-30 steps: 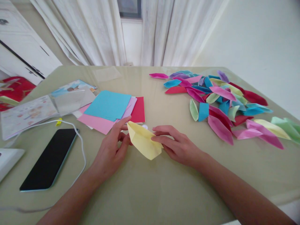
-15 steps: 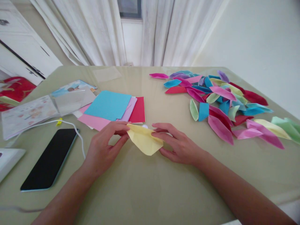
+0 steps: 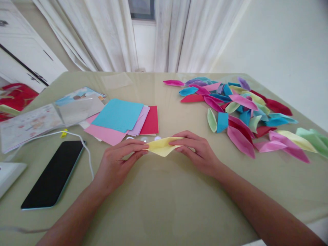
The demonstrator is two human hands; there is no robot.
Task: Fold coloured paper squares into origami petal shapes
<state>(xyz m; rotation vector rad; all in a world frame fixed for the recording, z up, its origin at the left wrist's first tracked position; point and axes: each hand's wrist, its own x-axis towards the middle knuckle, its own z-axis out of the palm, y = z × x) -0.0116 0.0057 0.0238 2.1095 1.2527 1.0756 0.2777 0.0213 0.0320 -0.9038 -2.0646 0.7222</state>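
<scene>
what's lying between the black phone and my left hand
In the head view, a curve of white cable lies between the black phone and your left hand.

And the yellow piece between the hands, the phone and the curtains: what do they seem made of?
Yellow piece: matte paper, judging by its thin, folded edges. Phone: probably smooth glass in front, given its even black face. Curtains: likely dull fabric, hanging in soft folds.

folded paper [image 3: 163, 147]: yellow | top sheet [image 3: 118, 114]: blue | phone [image 3: 53, 174]: black | packet [image 3: 32, 125]: seemingly pinkish motifs, blurred
</scene>
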